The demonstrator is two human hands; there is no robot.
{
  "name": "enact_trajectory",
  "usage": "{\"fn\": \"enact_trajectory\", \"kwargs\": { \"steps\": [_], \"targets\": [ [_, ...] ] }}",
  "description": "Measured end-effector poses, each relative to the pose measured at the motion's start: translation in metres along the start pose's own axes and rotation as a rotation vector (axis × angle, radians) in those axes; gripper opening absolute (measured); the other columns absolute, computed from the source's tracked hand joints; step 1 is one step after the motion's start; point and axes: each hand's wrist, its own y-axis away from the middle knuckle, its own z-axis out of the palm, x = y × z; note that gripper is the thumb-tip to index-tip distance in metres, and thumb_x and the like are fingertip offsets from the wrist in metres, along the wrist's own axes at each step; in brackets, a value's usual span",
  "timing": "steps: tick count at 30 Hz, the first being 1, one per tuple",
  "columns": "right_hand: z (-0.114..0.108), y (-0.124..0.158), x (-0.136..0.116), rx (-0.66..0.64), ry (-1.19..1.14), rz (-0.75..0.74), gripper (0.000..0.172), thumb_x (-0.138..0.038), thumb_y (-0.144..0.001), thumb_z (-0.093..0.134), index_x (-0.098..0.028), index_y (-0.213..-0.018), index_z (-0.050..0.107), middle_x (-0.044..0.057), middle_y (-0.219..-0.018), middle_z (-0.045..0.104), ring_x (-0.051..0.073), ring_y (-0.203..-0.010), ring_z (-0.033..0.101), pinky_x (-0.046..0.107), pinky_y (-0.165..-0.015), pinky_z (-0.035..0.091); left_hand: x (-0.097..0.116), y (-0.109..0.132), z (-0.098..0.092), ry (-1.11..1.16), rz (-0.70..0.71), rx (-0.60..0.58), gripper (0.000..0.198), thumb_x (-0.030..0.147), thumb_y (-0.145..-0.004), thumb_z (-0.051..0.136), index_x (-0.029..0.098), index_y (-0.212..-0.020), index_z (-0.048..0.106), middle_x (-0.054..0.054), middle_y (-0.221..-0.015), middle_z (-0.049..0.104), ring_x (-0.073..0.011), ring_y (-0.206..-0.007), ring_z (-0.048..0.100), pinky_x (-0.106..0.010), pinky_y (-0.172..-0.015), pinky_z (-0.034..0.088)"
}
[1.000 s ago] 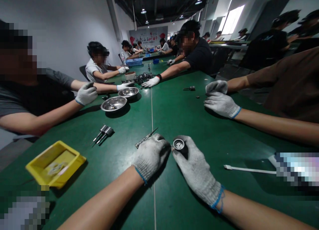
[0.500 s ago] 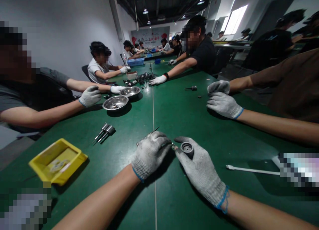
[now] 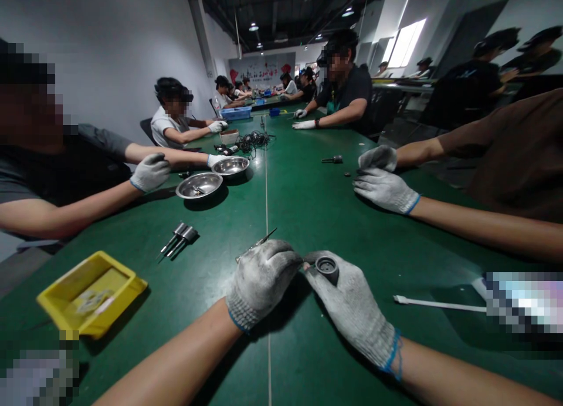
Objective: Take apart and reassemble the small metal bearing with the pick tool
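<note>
Here, two gloved hands meet low over the green surface (image 3: 308, 206). The right hand (image 3: 349, 303) holds a round dark part (image 3: 328, 266) between thumb and fingers, with the open side facing up. So the part is off the surface, up in that hand, near the middle of the view. The left hand (image 3: 264, 274) is curled up tight, and its fingertips press in at the left edge of the part. It may pinch something tiny there, but the glove hides it, so I cannot tell.

Just behind the left hand a thin metal tool (image 3: 257, 246) lies on the surface, its point aimed away. Further left lie a few small metal pins (image 3: 178, 240), and near the edge sits a yellow tray (image 3: 90, 291). Two shiny bowls (image 3: 200, 185) stand further up. A white strip (image 3: 440, 303) lies off to the right. Another person's gloved hands (image 3: 385, 189) rest on the right, well apart from the part.

I think the step in hand is close, fiddly work at the rim of the part. The next move calls for the right hand to hold the part steady and level. It also calls for slow left fingertips, so nothing small slips and rolls away.
</note>
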Motion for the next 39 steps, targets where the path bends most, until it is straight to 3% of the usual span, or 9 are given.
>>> {"fn": "enact_trajectory", "kwargs": {
  "steps": [8, 18, 39],
  "targets": [
    [-0.0022, -0.0013, -0.0016, -0.029, -0.022, 0.008, 0.023, -0.041, -0.084, 0.063, -0.022, -0.076, 0.073, 0.008, -0.078, 0.081, 0.025, -0.074, 0.077, 0.034, -0.068, 0.062, 0.0003, 0.0004, 0.0011, 0.003, 0.032, 0.02, 0.021, 0.024, -0.106, 0.055, 0.02, -0.101, 0.074, -0.008, -0.095, 0.077, -0.0186, -0.083, 0.074, -0.03, -0.075, 0.062],
    [0.0009, -0.0014, 0.0022, 0.038, -0.016, 0.023, 0.025, -0.043, -0.081, 0.062, -0.022, -0.075, 0.074, 0.009, -0.076, 0.081, 0.026, -0.07, 0.077, 0.035, -0.066, 0.062, 0.0036, -0.0039, -0.0002, 0.004, 0.083, 0.046, 0.018, 0.02, -0.104, 0.055, 0.017, -0.096, 0.071, -0.007, -0.091, 0.077, -0.0181, -0.075, 0.072, -0.03, -0.068, 0.061],
    [0.0009, -0.0005, 0.0077, 0.03, -0.021, -0.016, 0.02, -0.039, -0.084, 0.063, -0.022, -0.078, 0.073, 0.007, -0.077, 0.08, 0.023, -0.071, 0.077, 0.031, -0.065, 0.061, 0.0019, -0.0034, -0.0018, 0.061, 0.085, 0.077, 0.015, 0.025, -0.104, 0.061, 0.017, -0.097, 0.072, -0.007, -0.091, 0.076, -0.0169, -0.075, 0.073, -0.029, -0.067, 0.061]
  ]
}}
